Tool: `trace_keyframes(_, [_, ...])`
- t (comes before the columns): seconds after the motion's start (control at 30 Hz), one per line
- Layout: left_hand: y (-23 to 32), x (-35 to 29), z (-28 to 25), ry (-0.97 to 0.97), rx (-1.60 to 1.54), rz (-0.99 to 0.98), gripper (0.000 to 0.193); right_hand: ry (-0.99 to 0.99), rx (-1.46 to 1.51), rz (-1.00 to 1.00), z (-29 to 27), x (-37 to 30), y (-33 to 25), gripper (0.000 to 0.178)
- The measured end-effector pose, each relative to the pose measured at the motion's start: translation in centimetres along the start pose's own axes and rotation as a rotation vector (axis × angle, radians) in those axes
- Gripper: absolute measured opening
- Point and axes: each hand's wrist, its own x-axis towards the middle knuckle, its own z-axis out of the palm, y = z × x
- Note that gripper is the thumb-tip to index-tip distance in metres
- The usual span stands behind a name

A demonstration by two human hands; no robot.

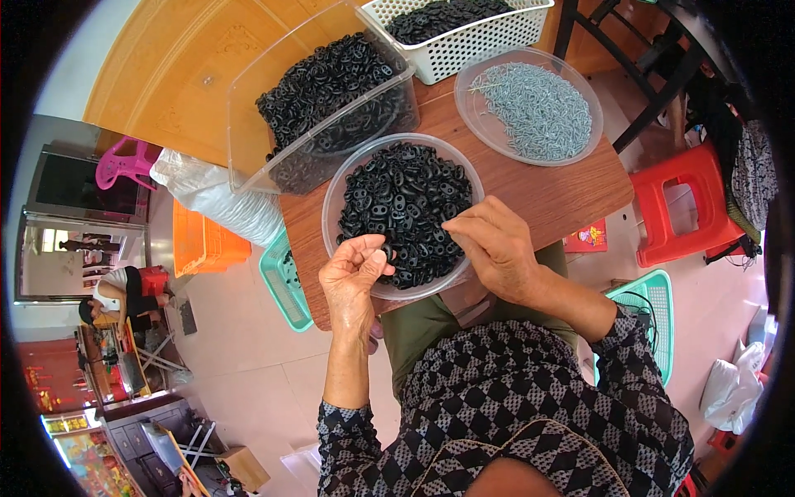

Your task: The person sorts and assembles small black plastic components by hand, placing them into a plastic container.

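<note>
A round transparent tub (pixel 330 207) filled with small black oval plastic pieces (pixel 404 195), each with two holes, stands at the near edge of a brown wooden table (pixel 530 195). At the tub's near left side, my left hand (pixel 354 273) pinches one black oval piece (pixel 387 252) between thumb and fingers. My right hand (pixel 498 253) hovers over the tub's right side, its thumb and fingertips pressed together. Whatever those fingertips hold is too small to make out. Grey metal screws (pixel 542 112) lie heaped on a round transparent plate (pixel 465 108) at the far right.
Behind the tub are a rectangular transparent bin (pixel 248 137) and a white perforated basket (pixel 464 54), both holding black pieces. A red stool (pixel 687 203) stands right of the table. Green baskets (pixel 286 277) and an orange crate (pixel 207 240) are on the floor. Another person (pixel 124 302) sits far left.
</note>
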Motion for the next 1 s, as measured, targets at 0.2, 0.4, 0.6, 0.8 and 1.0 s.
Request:
trace_keyframes(0.2, [-0.6,-0.4,-1.0,0.078,0.433,0.289,0.011,-0.035,-0.012,-0.017,1.0,0.8,-0.2,0.021])
trace_keyframes(0.4, [0.5,-0.2,0.5,-0.022,1.020,0.928,0.024,-0.072,-0.031,0.004,1.4,0.6,-0.4,0.020])
trace_keyframes(0.6, [-0.4,1.0,0.7,-0.221,1.159,0.916,0.027,-0.061,-0.051,0.023,0.7,0.4,-0.4,0.022])
trace_keyframes(0.8, [-0.1,1.8,1.2,-0.310,1.182,0.962,0.023,-0.048,-0.053,0.025,0.2,0.0,0.0,0.019])
trace_keyframes(1.0, [-0.2,1.5,0.9,-0.246,0.973,0.748,0.015,-0.036,-0.042,0.019,0.2,0.1,0.1,0.018])
